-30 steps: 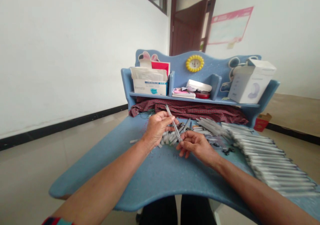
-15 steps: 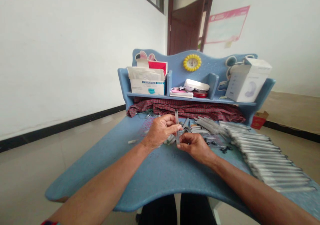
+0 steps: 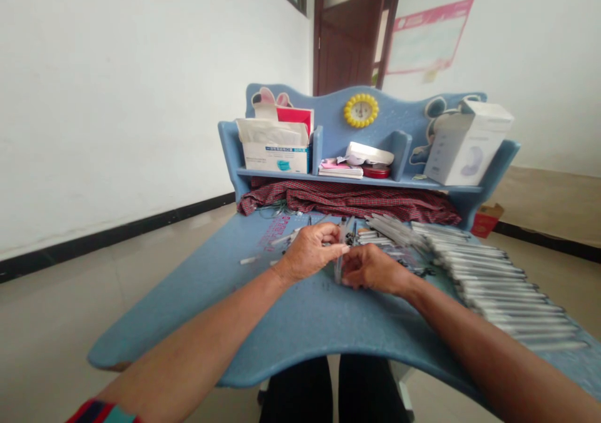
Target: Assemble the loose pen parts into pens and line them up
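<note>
My left hand [image 3: 310, 248] is closed in a pinch around the upper part of a clear-barrelled pen [image 3: 339, 270] with a black end pointing up. The pen stands nearly upright above the desk, slightly blurred. Against its lower end, the curled fingers of my right hand [image 3: 373, 270] are closed, thumb and forefinger at the barrel. Behind both hands lie loose pen parts, with small black pieces [image 3: 426, 272] by my right wrist. A long row of pens [image 3: 502, 285] is laid out beside my right forearm, and more clear barrels [image 3: 394, 230] lie behind it.
The blue desk [image 3: 197, 298] has a curved front edge and a raised shelf at the back. On that shelf are a mask box [image 3: 277, 157], a red tin [image 3: 376, 171] and a white box [image 3: 464, 144]. A checked cloth [image 3: 347, 198] lies beneath it.
Both hands have shifted slightly right, with the right hand a little lower. The pen leans slightly more and sits lower. The camera view has tilted a little.
</note>
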{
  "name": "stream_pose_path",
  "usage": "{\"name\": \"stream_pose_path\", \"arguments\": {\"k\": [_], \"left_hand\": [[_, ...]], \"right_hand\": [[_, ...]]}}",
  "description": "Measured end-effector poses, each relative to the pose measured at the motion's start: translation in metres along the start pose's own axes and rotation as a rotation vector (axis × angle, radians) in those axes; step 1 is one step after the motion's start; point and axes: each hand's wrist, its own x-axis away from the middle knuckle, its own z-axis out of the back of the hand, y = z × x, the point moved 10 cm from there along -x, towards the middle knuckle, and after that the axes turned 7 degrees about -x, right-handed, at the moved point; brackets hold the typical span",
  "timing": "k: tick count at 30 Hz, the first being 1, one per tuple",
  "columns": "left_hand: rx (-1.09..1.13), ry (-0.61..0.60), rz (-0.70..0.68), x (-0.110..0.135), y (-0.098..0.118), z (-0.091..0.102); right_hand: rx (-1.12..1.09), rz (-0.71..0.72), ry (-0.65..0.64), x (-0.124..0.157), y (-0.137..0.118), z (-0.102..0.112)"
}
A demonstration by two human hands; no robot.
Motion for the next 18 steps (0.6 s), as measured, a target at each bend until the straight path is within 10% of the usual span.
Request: {"name": "stream_pose_path", "arguments": {"k": [9, 18], "left_hand": [[-0.04, 0.001, -0.029, 0.0, 0.007, -0.002], [-0.119, 0.072, -0.131, 0.004, 0.024, -0.002]], "right_hand": [[-0.105, 0.188, 0.239, 0.027, -0.066, 0.046], [0.101, 0.426, 0.354, 0.028, -0.086, 0.037]]}}
